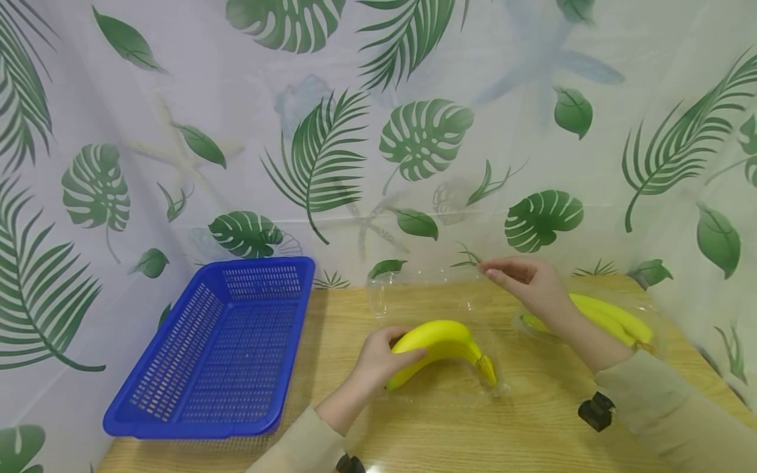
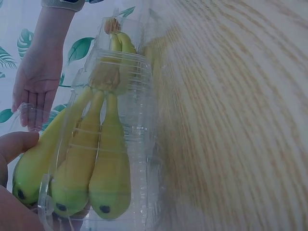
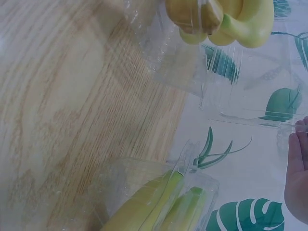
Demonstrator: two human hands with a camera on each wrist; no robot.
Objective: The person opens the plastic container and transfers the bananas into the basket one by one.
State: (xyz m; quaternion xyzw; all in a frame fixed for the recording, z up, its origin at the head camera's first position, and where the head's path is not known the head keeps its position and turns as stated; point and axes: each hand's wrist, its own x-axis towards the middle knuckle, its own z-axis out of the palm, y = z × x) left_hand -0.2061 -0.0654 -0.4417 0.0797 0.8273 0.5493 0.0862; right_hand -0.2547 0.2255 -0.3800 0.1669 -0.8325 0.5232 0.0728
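My left hand (image 1: 378,360) grips one end of a bunch of yellow bananas (image 1: 440,334), its thumb across the outer side. The bunch sits within an opened clear plastic clamshell box (image 2: 139,120), and three greenish-yellow banana tips show through the wall in the left wrist view. My right hand (image 1: 535,287) pinches the corner of the box's raised lid (image 1: 427,276) with thumb and fingertips. In the right wrist view the lid's transparent edge reaches that hand (image 3: 299,168). Under the right forearm lies a second bunch of bananas (image 1: 612,315) in another clear box (image 3: 137,166).
An open blue plastic basket (image 1: 298,328) with slotted sides stands at the left of the wooden table (image 1: 331,407). Behind the table hangs a white curtain (image 1: 520,151) printed with green leaves. Each sleeve carries a small black device (image 1: 596,412) near the cuff.
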